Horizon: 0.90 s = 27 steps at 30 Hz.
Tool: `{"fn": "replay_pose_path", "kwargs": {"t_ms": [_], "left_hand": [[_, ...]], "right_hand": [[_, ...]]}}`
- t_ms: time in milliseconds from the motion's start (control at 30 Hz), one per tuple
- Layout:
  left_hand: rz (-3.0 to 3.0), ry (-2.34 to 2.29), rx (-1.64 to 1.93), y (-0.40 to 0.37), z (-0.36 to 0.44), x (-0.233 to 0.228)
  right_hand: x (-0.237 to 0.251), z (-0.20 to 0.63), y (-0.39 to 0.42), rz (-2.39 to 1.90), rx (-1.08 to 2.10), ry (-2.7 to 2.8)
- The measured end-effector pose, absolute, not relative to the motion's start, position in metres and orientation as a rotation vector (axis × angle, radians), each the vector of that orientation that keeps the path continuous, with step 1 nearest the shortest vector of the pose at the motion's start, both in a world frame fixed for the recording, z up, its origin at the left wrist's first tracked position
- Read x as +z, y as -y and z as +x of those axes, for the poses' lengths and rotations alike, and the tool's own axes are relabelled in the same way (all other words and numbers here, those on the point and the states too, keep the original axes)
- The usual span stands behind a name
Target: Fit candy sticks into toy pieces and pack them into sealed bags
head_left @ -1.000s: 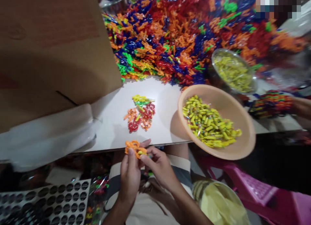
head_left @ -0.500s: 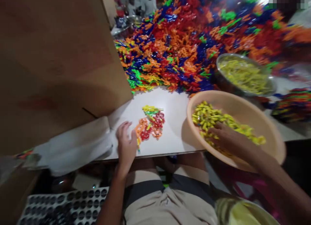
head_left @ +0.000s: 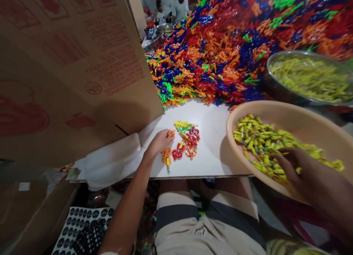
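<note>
My left hand (head_left: 162, 142) is closed on an orange plastic piece (head_left: 171, 133) just above the white tabletop (head_left: 211, 137). Beside it lies a small cluster: an orange piece with a yellow-and-blue stick (head_left: 167, 159), red pieces (head_left: 178, 152), another orange piece (head_left: 191, 151), and a yellow piece (head_left: 183, 124) over a green one. My right hand (head_left: 300, 165) reaches into a peach plastic basin (head_left: 230, 128) among many short yellow pieces (head_left: 256, 135). Its thumb and forefinger come together at a yellow piece (head_left: 274, 151); the other fingers are hidden.
A large cardboard box (head_left: 110, 64) stands at the left, with white plastic sheeting (head_left: 113, 159) below it. A heap of coloured plastic pieces (head_left: 220, 53) covers the back. Behind the basin sits a metal bowl (head_left: 271, 73) of yellow pieces. People (head_left: 180, 9) are far back.
My left hand has moved over the cluster and closed on an orange piece. My right hand stays in the basin, its fingers shifted among the yellow pieces. The camera view has shifted.
</note>
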<state>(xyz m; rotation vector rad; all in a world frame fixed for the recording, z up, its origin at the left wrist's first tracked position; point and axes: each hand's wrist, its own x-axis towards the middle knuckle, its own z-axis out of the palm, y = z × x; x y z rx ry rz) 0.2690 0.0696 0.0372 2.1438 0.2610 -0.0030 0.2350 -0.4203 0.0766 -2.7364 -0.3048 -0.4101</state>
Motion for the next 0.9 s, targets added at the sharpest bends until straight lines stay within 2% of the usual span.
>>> {"fn": "replay_pose_path", "kwargs": {"t_ms": [67, 133, 267, 400, 533, 900], "left_hand": [[2.031, -0.286, 0.09, -0.073, 0.262, 0.048], [1.888, -0.313, 0.182, -0.067, 0.246, 0.057], [1.532, -0.351, 0.244, -0.024, 0.193, 0.07], [1.096, -0.413, 0.159, 0.03, 0.145, 0.081], [0.954, -0.398, 0.106, 0.059, 0.118, 0.087], [0.876, -0.201, -0.03, 0.086, 0.083, 0.09]], "right_hand": [[0.091, 0.203, 0.4, -2.561, -0.308, 0.139], [0.1, 0.17, 0.367, -2.201, -0.234, -0.044], [0.095, 0.13, 0.284, -1.889, -0.114, 0.108], [0.081, 0.128, 0.239, -1.804, 0.01, 0.211], [0.081, 0.126, 0.233, -1.788, 0.012, 0.22], [0.102, 0.086, 0.248, -1.962, -0.329, 0.562]]}}
